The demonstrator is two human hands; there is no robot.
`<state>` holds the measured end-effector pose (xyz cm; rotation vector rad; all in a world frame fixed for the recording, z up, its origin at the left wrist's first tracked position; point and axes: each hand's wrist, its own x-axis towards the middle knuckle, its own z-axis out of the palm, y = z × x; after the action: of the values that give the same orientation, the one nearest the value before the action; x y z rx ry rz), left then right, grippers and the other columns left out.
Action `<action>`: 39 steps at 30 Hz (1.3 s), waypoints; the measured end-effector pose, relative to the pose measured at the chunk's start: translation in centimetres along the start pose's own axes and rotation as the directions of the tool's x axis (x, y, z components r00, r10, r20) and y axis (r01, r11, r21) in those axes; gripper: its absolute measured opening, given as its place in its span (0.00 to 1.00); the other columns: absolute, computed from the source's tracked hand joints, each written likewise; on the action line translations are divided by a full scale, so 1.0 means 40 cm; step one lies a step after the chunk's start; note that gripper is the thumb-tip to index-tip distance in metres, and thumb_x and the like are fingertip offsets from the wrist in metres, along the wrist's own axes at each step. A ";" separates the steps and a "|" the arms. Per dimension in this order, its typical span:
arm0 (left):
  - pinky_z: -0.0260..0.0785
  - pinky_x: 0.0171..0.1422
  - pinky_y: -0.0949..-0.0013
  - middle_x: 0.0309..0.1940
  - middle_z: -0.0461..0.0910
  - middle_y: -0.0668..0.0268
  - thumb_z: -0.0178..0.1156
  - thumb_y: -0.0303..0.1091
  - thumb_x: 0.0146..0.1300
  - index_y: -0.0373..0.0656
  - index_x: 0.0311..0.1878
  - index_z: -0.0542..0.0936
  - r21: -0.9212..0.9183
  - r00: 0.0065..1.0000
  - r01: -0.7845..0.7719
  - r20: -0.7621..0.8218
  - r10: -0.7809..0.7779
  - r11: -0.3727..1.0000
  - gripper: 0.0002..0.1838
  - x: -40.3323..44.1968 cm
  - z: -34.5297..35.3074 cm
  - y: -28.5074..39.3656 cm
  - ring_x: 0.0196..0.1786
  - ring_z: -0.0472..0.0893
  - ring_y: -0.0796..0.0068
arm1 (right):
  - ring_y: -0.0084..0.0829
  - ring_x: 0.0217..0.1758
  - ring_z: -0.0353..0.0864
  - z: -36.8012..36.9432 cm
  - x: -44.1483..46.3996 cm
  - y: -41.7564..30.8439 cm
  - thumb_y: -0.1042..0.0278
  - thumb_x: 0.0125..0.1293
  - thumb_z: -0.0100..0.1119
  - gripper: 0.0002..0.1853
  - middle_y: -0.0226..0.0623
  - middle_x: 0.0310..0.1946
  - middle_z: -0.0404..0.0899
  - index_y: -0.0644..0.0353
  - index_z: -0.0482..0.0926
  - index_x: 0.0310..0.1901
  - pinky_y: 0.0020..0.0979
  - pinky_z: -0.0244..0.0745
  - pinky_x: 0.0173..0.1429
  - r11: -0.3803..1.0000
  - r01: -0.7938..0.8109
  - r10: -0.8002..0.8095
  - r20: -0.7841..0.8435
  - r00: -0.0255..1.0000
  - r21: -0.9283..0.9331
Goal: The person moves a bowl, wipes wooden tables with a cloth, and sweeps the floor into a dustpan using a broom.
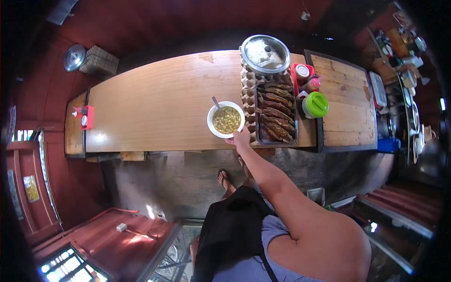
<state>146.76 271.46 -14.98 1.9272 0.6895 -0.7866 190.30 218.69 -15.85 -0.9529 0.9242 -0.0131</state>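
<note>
The long wooden table runs left to right across the view, and a plank-topped table stands at its right end. On the long table, an egg-carton sheet stretches from the far edge toward the near edge, showing along the left side of a metal tray. The tray's long axis runs far to near, while the browned fish in it lie crosswise, slanting down to the right. A round pot with a clear lid sits beyond the tray.

Left of the carton sheet, close to the table's near edge, is the white bowl, holding yellowish, chunky soup. The bowl is round, with no long axis, and its opening faces up; whether its base touches the table cannot be told. The right hand grips its near right rim. The left hand cannot be made out clearly enough to tell if it is open or closed.

Right of the tray stand a green-lidded container and, farther back, a red caddy. Smallest is the spoon in the bowl, its handle pointing away and slightly left over the far rim.
</note>
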 end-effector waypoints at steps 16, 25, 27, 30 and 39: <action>0.81 0.62 0.58 0.56 0.90 0.54 0.73 0.48 0.70 0.38 0.59 0.85 0.545 0.932 -0.361 0.243 0.269 0.757 0.25 0.448 -0.278 0.332 0.59 0.90 0.63 | 0.37 0.29 0.91 -0.206 -0.250 0.051 0.54 0.77 0.67 0.17 0.42 0.34 0.88 0.62 0.86 0.50 0.37 0.87 0.32 0.809 0.152 -0.065 0.171 0.983 -0.568; 0.84 0.54 0.64 0.50 0.90 0.57 0.68 0.39 0.76 0.34 0.68 0.81 0.151 0.707 -0.522 0.627 0.326 0.840 0.24 0.421 0.350 1.053 0.50 0.90 0.69 | 0.46 0.39 0.90 -1.267 -0.582 0.589 0.45 0.74 0.62 0.21 0.44 0.35 0.88 0.56 0.88 0.36 0.53 0.82 0.42 0.517 -0.176 -0.172 -0.304 0.937 -0.838; 0.82 0.45 0.69 0.48 0.89 0.59 0.69 0.38 0.76 0.33 0.66 0.82 0.215 0.690 -0.599 0.627 0.362 0.771 0.23 0.437 0.507 1.129 0.45 0.88 0.73 | 0.39 0.31 0.88 -1.447 -0.665 0.708 0.48 0.71 0.68 0.18 0.40 0.28 0.85 0.56 0.87 0.33 0.50 0.82 0.35 0.841 -0.169 -0.066 -0.408 0.911 -0.514; 0.80 0.38 0.73 0.44 0.88 0.63 0.68 0.37 0.77 0.34 0.64 0.83 0.097 0.568 -0.615 0.744 0.354 0.782 0.20 0.283 0.710 1.209 0.40 0.86 0.77 | 0.50 0.43 0.91 -1.315 -0.995 0.460 0.47 0.68 0.69 0.19 0.49 0.37 0.90 0.59 0.88 0.38 0.50 0.84 0.49 0.844 -0.438 0.060 -0.757 0.651 -0.310; 0.85 0.48 0.69 0.46 0.90 0.64 0.70 0.36 0.76 0.37 0.62 0.86 0.198 0.329 -0.791 0.935 0.129 0.579 0.17 -0.058 1.168 1.062 0.47 0.89 0.75 | 0.30 0.24 0.88 -1.918 -1.221 0.499 0.70 0.73 0.68 0.11 0.37 0.33 0.89 0.63 0.85 0.52 0.33 0.85 0.27 0.930 0.367 0.100 -0.982 -0.159 0.035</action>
<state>164.86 211.29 -8.18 1.7565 -0.9680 -1.5109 99.80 196.77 -15.60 -0.5407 2.2329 -1.3327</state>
